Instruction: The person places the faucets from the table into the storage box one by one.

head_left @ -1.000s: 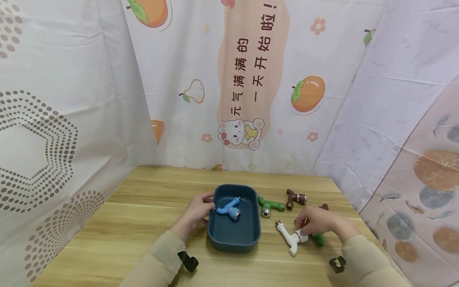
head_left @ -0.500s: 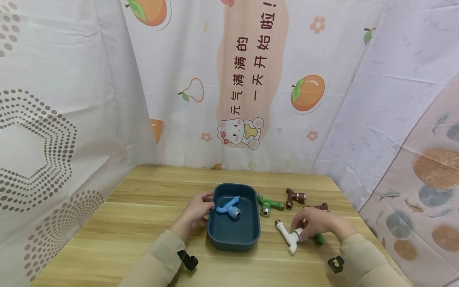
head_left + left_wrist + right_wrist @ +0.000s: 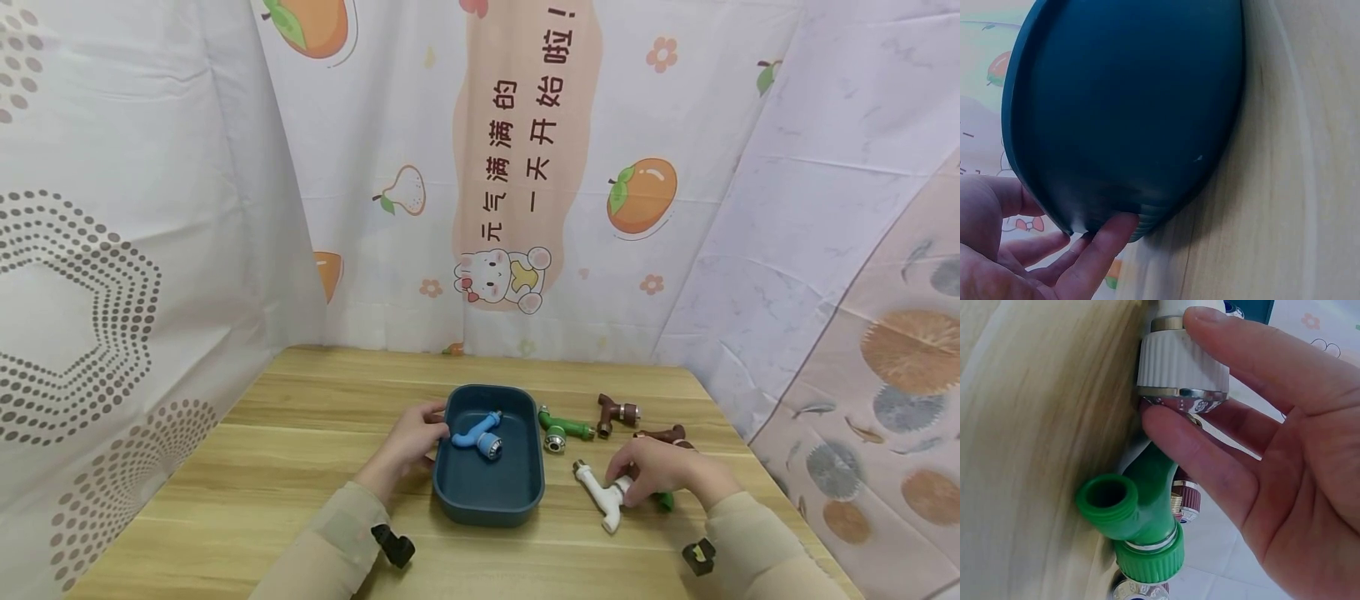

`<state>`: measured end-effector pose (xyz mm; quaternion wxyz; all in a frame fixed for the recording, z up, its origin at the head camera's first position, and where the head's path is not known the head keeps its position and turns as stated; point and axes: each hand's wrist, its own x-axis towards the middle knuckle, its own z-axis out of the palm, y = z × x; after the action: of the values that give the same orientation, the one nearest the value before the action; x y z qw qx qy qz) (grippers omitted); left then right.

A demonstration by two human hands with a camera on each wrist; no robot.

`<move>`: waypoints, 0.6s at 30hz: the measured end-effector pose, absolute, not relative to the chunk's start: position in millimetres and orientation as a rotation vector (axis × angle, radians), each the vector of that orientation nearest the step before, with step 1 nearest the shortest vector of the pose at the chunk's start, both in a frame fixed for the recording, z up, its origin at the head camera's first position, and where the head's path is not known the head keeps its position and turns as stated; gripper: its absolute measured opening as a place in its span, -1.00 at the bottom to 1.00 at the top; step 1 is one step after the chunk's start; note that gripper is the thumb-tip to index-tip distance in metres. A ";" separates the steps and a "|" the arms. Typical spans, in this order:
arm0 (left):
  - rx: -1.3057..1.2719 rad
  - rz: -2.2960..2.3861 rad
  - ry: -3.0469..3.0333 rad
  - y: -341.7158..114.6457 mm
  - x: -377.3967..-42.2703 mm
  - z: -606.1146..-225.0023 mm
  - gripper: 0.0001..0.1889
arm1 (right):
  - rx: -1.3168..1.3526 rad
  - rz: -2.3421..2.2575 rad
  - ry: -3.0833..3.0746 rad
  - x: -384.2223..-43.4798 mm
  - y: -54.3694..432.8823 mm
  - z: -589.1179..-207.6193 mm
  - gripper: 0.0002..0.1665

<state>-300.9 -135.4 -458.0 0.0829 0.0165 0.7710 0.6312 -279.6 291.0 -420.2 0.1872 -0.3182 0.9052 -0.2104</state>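
Note:
My left hand point(image 3: 408, 433) grips the left wall of a dark blue plastic tub point(image 3: 489, 514), fingers against its outside in the left wrist view. A light blue faucet point(image 3: 477, 434) lies inside the tub. To the right, my right hand point(image 3: 657, 468) pinches a white faucet point(image 3: 604, 497) by its ribbed knob. In the right wrist view, the thumb is at the brass ring above the knob point(image 3: 1182, 362) and a finger at its chrome end. Just beyond that finger lies a green faucet point(image 3: 1154, 494), mostly hidden under the hand in the head view.
Right of the tub is another green faucet point(image 3: 567, 428). A brown faucet point(image 3: 617, 413) lies farther back, and a second brown one point(image 3: 666, 434) shows partly behind my right hand. Printed curtains point(image 3: 585, 275) enclose the wooden table point(image 3: 315, 433) at the back and sides.
My right hand has shifted slightly left, its fingers settling round the white faucet's knob. The second brown faucet shows more behind it. My left hand and the tub stay put.

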 end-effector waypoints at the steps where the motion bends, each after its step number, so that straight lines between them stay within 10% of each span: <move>1: 0.049 1.884 2.303 -135.2 -300.8 -458.0 -0.34 | -0.894 -0.585 2.552 -279.5 290.8 -420.0 -0.67; 18: 0.040 1.882 2.320 -135.1 -302.2 -460.1 -0.34 | -0.893 -0.583 2.569 -279.1 291.1 -419.1 -0.67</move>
<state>-302.2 -135.1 -460.1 0.0772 0.0132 0.7743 0.6280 -279.1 291.1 -419.1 0.1791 -0.3159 0.9086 -0.2063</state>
